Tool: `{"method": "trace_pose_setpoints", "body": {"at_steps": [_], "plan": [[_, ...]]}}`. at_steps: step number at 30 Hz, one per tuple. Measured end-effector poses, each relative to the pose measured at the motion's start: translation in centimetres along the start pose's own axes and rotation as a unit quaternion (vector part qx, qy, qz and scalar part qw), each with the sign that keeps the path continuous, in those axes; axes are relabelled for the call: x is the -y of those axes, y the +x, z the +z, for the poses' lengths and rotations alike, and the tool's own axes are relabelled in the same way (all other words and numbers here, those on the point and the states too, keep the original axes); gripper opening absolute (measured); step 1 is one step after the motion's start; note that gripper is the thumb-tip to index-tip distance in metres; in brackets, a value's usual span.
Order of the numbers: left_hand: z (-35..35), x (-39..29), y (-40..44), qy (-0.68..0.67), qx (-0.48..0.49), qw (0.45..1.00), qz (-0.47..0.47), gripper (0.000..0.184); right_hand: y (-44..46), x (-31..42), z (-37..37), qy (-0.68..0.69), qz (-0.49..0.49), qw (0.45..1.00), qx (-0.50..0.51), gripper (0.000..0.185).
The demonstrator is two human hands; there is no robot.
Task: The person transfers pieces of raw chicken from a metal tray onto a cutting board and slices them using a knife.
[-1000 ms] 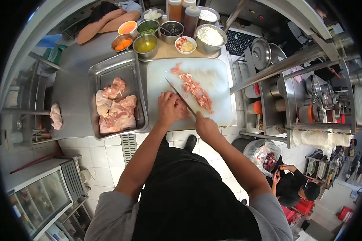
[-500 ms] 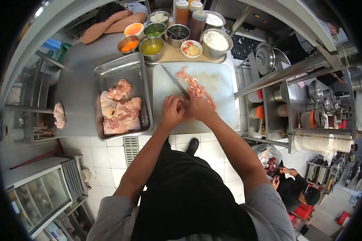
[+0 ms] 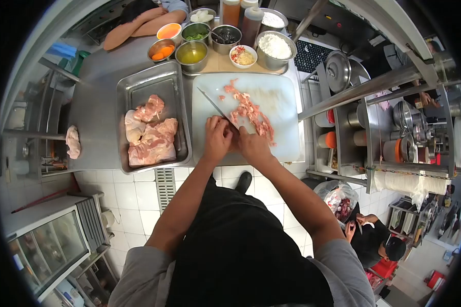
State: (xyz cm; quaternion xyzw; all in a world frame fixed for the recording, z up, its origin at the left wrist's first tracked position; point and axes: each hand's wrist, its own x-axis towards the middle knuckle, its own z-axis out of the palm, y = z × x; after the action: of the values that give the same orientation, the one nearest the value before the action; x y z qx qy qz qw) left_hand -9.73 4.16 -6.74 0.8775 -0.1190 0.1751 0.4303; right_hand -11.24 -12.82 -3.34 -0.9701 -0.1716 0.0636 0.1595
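Observation:
My right hand (image 3: 255, 147) is closed around the handle of a knife (image 3: 213, 102), whose blade points up and left over a white cutting board (image 3: 284, 92). Close beside it, my left hand (image 3: 218, 137) has its fingers curled down on raw chicken meat (image 3: 235, 137) at the board's near side; most of that meat is hidden by the hands. Chopped chicken pieces (image 3: 251, 112) lie in a loose strip right of the blade. To the left, a deep metal tray (image 3: 120, 102) holds larger raw chicken pieces (image 3: 156, 140).
Behind the board stand bowls of yellow liquid (image 3: 191, 53), white powder (image 3: 275, 46) and chopped garlic and chilli (image 3: 242, 56), plus sauce bottles (image 3: 252, 25). Another chicken piece (image 3: 72, 142) lies at the table's left edge. A person's arms (image 3: 141, 28) rest at the back; another person (image 3: 379, 243) works at lower right.
The knife has shifted slightly left, and my right hand has moved down a little. More of the chopped chicken shows beside the blade. My left hand stays near the same place.

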Motion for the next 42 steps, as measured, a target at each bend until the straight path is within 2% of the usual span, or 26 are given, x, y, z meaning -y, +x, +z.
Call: {"method": "trace_pose_setpoints", "body": {"at_steps": [5,8,13,17,19,21,23,26,29,32,36,39,42], "plan": [[0.2,0.1,0.3,0.025,-0.002,0.999,0.019,0.026,-2.6,-1.1,-0.2,0.005,0.006,1.000,0.029,0.018],[0.4,0.2,0.2,0.028,-0.002,0.999,0.024,0.023,-4.8,-1.2,-1.3,0.026,0.077,0.993,0.081,0.022],[0.5,0.3,0.3,0.032,-0.010,0.999,0.025,0.020,-11.6,-2.1,-3.4,0.031,0.106,0.988,0.111,0.023],[0.4,0.6,0.2,0.030,-0.010,0.999,0.020,0.017,-12.0,-1.9,-4.0,0.048,0.138,0.977,0.154,0.024],[0.4,0.3,0.2,0.026,-0.006,0.999,0.017,0.015,-8.2,-1.7,-2.5,0.054,0.107,0.986,0.113,0.024],[0.5,0.4,0.3,0.027,-0.014,0.999,0.030,0.016,-3.1,-1.7,-0.2,0.083,0.032,0.995,0.048,0.024],[0.5,0.5,0.0,0.027,-0.014,0.999,0.036,0.018,1.0,-0.8,0.1,0.042,0.040,0.997,0.049,0.023],[0.6,0.7,0.2,0.006,-0.017,0.999,0.028,0.022,1.0,-3.2,0.2,0.105,-0.022,0.993,0.040,0.024],[-0.2,0.3,0.1,-0.029,-0.027,0.999,0.021,0.024,-2.3,-5.4,0.1,0.139,0.042,0.989,0.027,0.023],[-0.6,0.1,-0.4,-0.017,-0.027,0.999,0.037,0.024,-4.4,-3.4,-3.6,0.096,0.109,0.989,0.037,0.023],[-0.8,-0.3,-0.2,0.048,-0.001,0.998,0.048,0.025,-3.7,-1.0,-2.3,0.021,0.014,1.000,-0.010,0.019],[-0.7,-0.1,0.0,0.077,0.010,0.996,0.047,0.026,-2.3,-0.1,-1.1,0.011,-0.009,1.000,0.004,0.022],[-0.6,-0.1,-0.1,0.078,0.004,0.996,0.041,0.025,-2.9,-0.1,-0.5,-0.021,-0.036,0.999,-0.032,0.024]]}}
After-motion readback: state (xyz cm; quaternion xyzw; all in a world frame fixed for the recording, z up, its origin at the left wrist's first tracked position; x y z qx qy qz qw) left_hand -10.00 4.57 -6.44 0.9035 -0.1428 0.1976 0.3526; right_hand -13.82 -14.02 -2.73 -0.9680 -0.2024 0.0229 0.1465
